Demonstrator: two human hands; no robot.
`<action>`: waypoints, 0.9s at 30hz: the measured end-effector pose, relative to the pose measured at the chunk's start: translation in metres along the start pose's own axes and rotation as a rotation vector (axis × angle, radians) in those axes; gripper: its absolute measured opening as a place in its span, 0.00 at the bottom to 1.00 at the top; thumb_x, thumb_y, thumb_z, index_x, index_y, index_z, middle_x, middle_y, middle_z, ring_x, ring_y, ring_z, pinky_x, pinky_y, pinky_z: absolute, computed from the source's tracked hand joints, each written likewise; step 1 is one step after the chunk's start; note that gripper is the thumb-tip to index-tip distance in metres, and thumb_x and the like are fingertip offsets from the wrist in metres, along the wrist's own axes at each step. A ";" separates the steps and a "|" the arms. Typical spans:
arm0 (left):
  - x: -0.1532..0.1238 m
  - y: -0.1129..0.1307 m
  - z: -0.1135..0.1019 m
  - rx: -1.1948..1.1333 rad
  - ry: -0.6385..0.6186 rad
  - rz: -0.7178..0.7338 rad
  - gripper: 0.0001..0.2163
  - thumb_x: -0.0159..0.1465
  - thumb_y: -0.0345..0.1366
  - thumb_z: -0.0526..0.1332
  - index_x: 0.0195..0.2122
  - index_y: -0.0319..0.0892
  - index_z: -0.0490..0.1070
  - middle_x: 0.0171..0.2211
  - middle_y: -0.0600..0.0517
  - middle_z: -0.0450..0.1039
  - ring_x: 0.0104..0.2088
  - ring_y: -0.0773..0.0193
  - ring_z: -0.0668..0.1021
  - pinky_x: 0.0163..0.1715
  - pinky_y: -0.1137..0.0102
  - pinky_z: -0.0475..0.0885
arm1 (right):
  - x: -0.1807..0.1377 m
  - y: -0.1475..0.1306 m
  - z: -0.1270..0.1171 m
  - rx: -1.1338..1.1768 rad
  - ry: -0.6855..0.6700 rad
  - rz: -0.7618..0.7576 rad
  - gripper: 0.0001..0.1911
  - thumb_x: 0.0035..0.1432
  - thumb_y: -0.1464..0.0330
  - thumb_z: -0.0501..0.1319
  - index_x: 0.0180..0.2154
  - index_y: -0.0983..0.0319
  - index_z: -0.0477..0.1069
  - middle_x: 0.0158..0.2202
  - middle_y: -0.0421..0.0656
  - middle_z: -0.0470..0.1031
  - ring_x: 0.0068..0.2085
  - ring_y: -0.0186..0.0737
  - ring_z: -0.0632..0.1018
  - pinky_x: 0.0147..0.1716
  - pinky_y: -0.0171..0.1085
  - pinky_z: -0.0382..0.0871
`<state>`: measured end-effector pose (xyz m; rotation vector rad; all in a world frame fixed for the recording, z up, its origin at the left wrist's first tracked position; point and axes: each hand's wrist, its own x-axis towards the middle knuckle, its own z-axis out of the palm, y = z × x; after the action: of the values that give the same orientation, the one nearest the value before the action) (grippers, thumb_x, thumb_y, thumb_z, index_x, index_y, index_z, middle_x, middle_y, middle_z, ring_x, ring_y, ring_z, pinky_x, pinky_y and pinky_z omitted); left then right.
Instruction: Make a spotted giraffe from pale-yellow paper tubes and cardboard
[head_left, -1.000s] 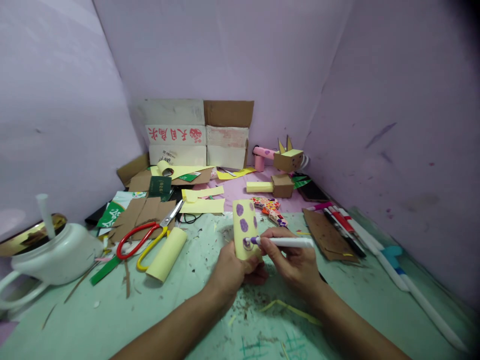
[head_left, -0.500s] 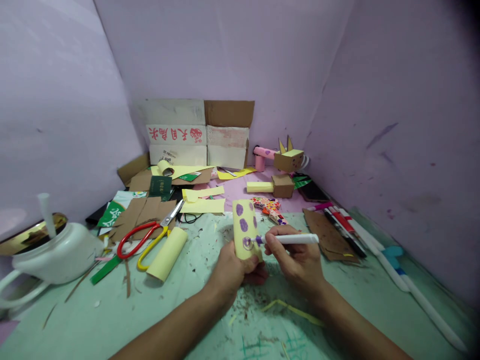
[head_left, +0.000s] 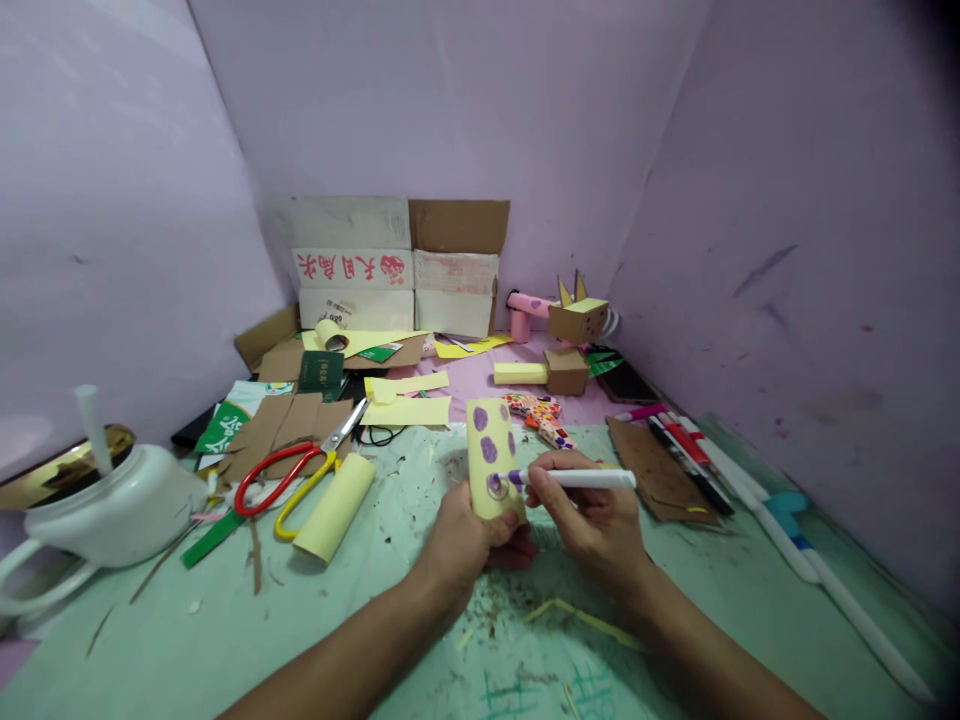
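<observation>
My left hand [head_left: 469, 540] is closed round the lower end of a pale yellow paper tube [head_left: 475, 440], which it keeps upright above the green table. Purple spots cover the tube; the lowest one on its front is an outline only partly coloured in. A white marker with a purple tip [head_left: 585, 479] is pinched in my right hand [head_left: 600, 525], its tip against that lowest spot. Another plain yellow paper tube [head_left: 335, 510] lies to the left, beside scissors [head_left: 300, 470] with one red and one yellow handle.
A white teapot-like pot [head_left: 112, 510] stands at far left. Cardboard pieces [head_left: 274, 425] and yellow paper strips [head_left: 405, 411] lie behind. At the back are a flattened carton [head_left: 352, 270] and a cardboard animal-like model [head_left: 577, 320]. Several markers [head_left: 694, 450] lie at right on cardboard.
The marker tip has shifted very slightly on the lowest spot, where a bit more purple shows. Both hands keep nearly the same place and grip.
</observation>
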<state>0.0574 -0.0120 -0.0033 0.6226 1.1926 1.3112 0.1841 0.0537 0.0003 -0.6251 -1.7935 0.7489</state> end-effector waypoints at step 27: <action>0.003 0.002 0.001 -0.027 0.051 -0.072 0.20 0.41 0.36 0.70 0.36 0.38 0.69 0.23 0.50 0.75 0.21 0.61 0.76 0.21 0.69 0.72 | 0.000 0.000 -0.003 -0.028 0.006 0.045 0.07 0.59 0.67 0.60 0.30 0.61 0.71 0.18 0.38 0.72 0.19 0.35 0.74 0.17 0.32 0.66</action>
<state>0.0567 -0.0088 -0.0022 0.5247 1.2266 1.2866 0.1869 0.0543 0.0014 -0.6872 -1.7921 0.7521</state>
